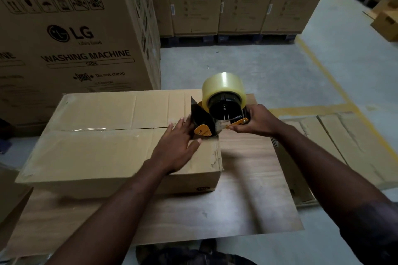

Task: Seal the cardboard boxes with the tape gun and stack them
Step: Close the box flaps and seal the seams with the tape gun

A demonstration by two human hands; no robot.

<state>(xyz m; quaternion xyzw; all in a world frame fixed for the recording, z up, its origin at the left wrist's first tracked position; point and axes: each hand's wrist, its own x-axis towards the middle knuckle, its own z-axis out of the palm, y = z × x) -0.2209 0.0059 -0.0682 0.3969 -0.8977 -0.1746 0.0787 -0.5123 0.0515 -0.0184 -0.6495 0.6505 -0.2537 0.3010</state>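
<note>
I see box (97,146) lying on the left of the wooden surface (247,189), flaps closed, left hand (174,146) flat on its right end, fingers spread, right hand (256,121) gripping tape gun (215,112) handle, gun nose at the seam's right edge

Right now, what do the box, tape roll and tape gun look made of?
Brown rectangular box: matte cardboard, creased and scuffed at its corner. Pale yellow tape roll: glossy clear plastic film, catching light. Black-and-orange tape gun: probably plastic with metal parts; a spring shows.
</note>
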